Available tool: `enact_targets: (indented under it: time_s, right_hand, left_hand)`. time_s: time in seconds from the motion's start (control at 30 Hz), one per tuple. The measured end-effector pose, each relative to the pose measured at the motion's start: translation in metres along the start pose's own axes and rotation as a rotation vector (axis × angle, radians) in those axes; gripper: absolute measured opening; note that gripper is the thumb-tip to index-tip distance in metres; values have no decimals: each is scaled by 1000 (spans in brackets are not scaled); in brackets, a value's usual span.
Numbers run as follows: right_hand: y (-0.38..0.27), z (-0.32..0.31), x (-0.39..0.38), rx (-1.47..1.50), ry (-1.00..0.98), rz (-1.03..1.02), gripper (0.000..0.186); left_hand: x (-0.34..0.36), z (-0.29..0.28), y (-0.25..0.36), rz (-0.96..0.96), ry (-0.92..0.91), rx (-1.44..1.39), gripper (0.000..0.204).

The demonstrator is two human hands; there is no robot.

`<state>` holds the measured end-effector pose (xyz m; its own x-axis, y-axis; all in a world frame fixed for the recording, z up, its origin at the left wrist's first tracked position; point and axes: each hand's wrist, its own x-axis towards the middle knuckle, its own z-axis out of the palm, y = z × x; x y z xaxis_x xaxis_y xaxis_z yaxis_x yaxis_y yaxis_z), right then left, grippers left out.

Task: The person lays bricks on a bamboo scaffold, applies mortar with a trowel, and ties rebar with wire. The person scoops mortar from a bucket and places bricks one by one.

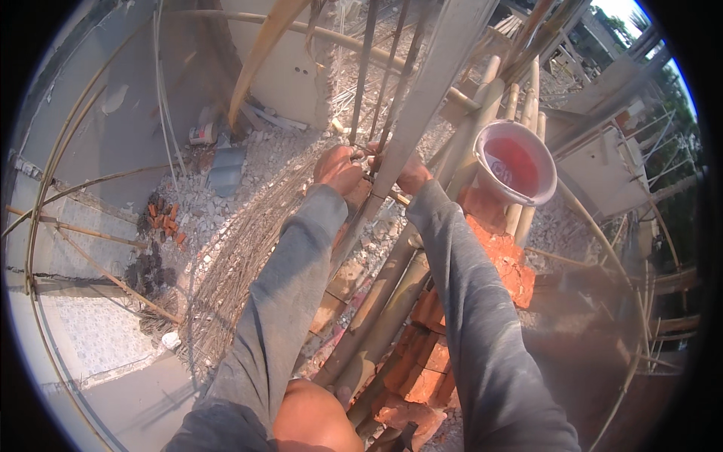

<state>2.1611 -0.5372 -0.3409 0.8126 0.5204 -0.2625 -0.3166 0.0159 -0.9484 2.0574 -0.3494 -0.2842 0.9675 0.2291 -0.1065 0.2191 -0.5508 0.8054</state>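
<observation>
Seemingly, work is under way: left of the post [428, 83] stand rods [367, 45], the left hand [339, 169] curled at their lower ends; the right hand [413, 176] is partly behind the post. What either clamps, or how much remains, I cannot tell.

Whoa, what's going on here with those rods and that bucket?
Someone in grey sleeves has both bare hands at some thin, dark rods. The left hand is curled beside them, and the right hand is close by, partly hidden by a slanting grey post. What they're holding is too small to tell. The bucket, red inside, is off to the right, and bricks lie near the right arm.
</observation>
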Motion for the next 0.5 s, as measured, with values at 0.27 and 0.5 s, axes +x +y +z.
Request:
enact_targets:
  time_s: [0.27, 0.5]
  right_hand:
    - [-3, -8, 9, 51, -50, -197, 26]
    - [27, -40, 22, -885, -71, -39, 29]
  left_hand:
    - [1, 9, -3, 23, 1, -7, 39]
    - [1, -3, -10, 63, 43, 110, 39]
